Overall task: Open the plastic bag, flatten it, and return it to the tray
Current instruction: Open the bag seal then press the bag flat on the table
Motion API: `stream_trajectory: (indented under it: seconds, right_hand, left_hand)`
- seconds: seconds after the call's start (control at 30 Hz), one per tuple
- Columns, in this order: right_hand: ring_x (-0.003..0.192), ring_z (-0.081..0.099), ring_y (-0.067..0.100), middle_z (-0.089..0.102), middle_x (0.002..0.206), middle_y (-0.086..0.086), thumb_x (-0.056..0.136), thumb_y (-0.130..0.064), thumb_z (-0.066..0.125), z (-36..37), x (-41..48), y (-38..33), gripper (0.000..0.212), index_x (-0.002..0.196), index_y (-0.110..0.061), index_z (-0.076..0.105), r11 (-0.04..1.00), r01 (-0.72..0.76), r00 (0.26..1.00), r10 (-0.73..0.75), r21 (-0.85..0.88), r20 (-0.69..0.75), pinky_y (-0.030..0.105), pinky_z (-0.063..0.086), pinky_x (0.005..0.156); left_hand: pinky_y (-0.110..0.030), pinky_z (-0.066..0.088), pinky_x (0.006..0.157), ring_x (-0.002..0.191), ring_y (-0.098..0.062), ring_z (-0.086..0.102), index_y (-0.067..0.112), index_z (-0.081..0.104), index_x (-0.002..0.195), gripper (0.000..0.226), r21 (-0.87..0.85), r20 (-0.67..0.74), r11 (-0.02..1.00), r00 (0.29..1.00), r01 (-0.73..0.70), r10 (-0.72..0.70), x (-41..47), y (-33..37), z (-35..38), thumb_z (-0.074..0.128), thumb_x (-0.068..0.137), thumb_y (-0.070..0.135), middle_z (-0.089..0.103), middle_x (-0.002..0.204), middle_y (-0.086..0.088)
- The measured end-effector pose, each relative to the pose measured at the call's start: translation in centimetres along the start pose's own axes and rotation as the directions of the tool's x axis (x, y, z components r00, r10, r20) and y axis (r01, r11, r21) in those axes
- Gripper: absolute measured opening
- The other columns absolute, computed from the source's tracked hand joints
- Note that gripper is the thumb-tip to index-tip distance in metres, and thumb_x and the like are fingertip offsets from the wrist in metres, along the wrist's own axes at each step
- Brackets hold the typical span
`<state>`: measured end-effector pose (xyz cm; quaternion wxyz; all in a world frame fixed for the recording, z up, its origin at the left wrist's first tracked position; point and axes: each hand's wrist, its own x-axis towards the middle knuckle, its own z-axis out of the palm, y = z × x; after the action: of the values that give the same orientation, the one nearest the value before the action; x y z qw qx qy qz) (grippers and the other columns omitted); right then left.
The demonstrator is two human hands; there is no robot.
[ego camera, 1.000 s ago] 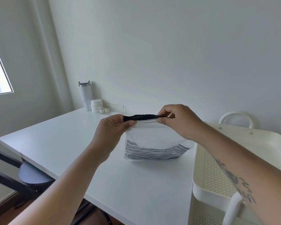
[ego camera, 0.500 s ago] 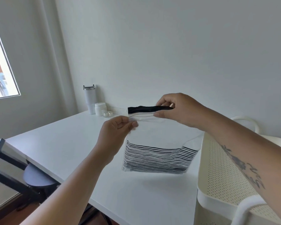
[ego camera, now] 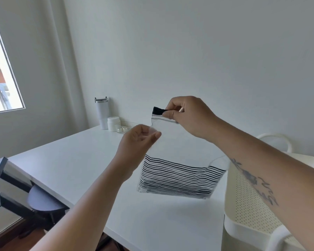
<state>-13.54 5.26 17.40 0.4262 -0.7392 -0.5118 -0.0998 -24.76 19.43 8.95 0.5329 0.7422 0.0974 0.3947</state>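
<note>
A clear plastic bag (ego camera: 178,171) with black stripes on its lower half and a black strip along the top hangs in the air above the white table (ego camera: 76,160). My right hand (ego camera: 188,118) pinches the black top strip and holds it high. My left hand (ego camera: 140,140) pinches the near left side of the bag a little lower, so the top edges are pulled apart. The cream perforated tray (ego camera: 246,201) stands at the right, partly behind my right forearm.
At the table's far edge by the wall stand a white tumbler (ego camera: 101,113), a small white jar (ego camera: 113,124) and a clear dish (ego camera: 125,127). A dark stool (ego camera: 42,201) and a frame sit at the left below the table. A window is at the far left.
The bag has been lifted off the table. My right hand has risen with the black strip and slid along it, while my left hand has dropped lower, parting the top.
</note>
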Motion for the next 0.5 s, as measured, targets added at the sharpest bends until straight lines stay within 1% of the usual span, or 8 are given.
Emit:
stream_trajectory:
  seconds: [0.07, 0.1, 0.17, 0.23, 0.3, 0.37, 0.43, 0.5]
  right_hand:
    - [0.052, 0.044, 0.001, 0.057, 0.066, -0.013, 0.087, -0.032, 0.069, -0.3, 0.1, -0.1, 0.012, 0.078, -0.023, 0.069, 1.0, -0.008, 0.999, 0.008, 0.0, 0.045, 0.021, 0.035, 0.051]
    - [0.052, 0.044, 0.002, 0.056, 0.065, -0.013, 0.087, -0.031, 0.069, -0.4, 0.1, -0.1, 0.011, 0.079, -0.023, 0.069, 1.0, -0.01, 0.998, 0.011, -0.005, 0.066, 0.021, 0.034, 0.051]
    - [0.055, 0.045, 0.004, 0.055, 0.064, -0.014, 0.087, -0.03, 0.069, -0.3, -0.1, -0.1, 0.01, 0.08, -0.023, 0.07, 1.0, -0.008, 0.995, 0.008, -0.006, 0.098, 0.022, 0.034, 0.052]
    - [0.057, 0.046, 0.006, 0.055, 0.064, -0.014, 0.086, -0.029, 0.069, -0.1, -0.3, -0.1, 0.009, 0.08, -0.023, 0.07, 1.0, -0.007, 0.993, 0.007, -0.003, 0.117, 0.023, 0.034, 0.053]
    - [0.056, 0.046, 0.005, 0.055, 0.062, -0.015, 0.086, -0.03, 0.07, 0.1, -0.5, 0.0, 0.008, 0.08, -0.024, 0.07, 1.0, -0.014, 0.993, 0.015, -0.003, 0.121, 0.023, 0.034, 0.053]
    - [0.056, 0.047, 0.003, 0.057, 0.062, -0.016, 0.085, -0.031, 0.071, 0.1, -0.6, 0.2, 0.006, 0.081, -0.027, 0.071, 1.0, -0.023, 0.991, 0.023, -0.005, 0.13, 0.021, 0.035, 0.053]
    - [0.057, 0.048, 0.005, 0.06, 0.065, -0.015, 0.084, -0.033, 0.072, 0.0, -0.7, 0.4, 0.006, 0.082, -0.027, 0.07, 0.999, -0.028, 0.988, 0.03, -0.016, 0.154, 0.022, 0.036, 0.054]
    - [0.056, 0.045, 0.009, 0.057, 0.064, -0.012, 0.085, -0.033, 0.072, 0.0, -0.9, 0.5, 0.011, 0.08, -0.023, 0.069, 0.998, -0.041, 0.985, 0.049, -0.049, 0.165, 0.024, 0.034, 0.052]
  left_hand:
    - [-0.028, 0.054, 0.08, 0.093, -0.008, 0.069, 0.033, 0.069, 0.097, 0.034, -0.051, -0.033, 0.999, 0.999, -0.017, 0.016, 0.3, 0.4, -0.4, 0.077, 0.071, 0.054, 0.075, 0.1, 0.01]
    - [-0.031, 0.055, 0.082, 0.094, -0.011, 0.07, 0.034, 0.071, 0.097, 0.032, -0.075, -0.045, 0.997, 0.999, -0.033, 0.03, 0.4, 0.7, -0.5, 0.076, 0.072, 0.053, 0.075, 0.1, 0.009]
    - [-0.038, 0.057, 0.086, 0.095, -0.019, 0.071, 0.03, 0.074, 0.092, 0.023, -0.106, -0.051, 0.992, 0.997, -0.062, 0.057, 0.7, 1.4, -0.7, 0.075, 0.076, 0.047, 0.077, 0.097, 0.003]
    - [-0.04, 0.057, 0.087, 0.094, -0.024, 0.071, 0.024, 0.075, 0.087, 0.018, -0.113, -0.056, 0.991, 0.997, -0.068, 0.062, 0.9, 1.7, -0.9, 0.075, 0.079, 0.041, 0.078, 0.094, -0.002]
    - [-0.038, 0.057, 0.086, 0.089, -0.021, 0.071, 0.02, 0.074, 0.085, 0.013, -0.097, -0.046, 0.993, 0.997, -0.062, 0.057, 1.0, 1.7, -1.0, 0.073, 0.084, 0.033, 0.078, 0.091, -0.003]
    - [-0.034, 0.057, 0.084, 0.085, -0.014, 0.069, 0.015, 0.071, 0.088, 0.013, -0.048, -0.035, 0.996, 0.997, -0.077, 0.075, 1.0, 1.7, -0.9, 0.067, 0.09, 0.027, 0.077, 0.087, 0.002]
    - [-0.032, 0.055, 0.083, 0.082, -0.009, 0.066, 0.015, 0.069, 0.09, 0.014, 0.01, -0.043, 0.997, 0.996, -0.082, 0.083, 0.9, 1.6, -0.6, 0.061, 0.095, 0.026, 0.074, 0.085, 0.006]
    - [-0.027, 0.052, 0.08, 0.077, -0.004, 0.063, 0.019, 0.067, 0.09, 0.016, 0.076, -0.052, 0.994, 0.995, -0.08, 0.084, 0.7, 1.4, -0.4, 0.057, 0.097, 0.029, 0.072, 0.085, 0.009]
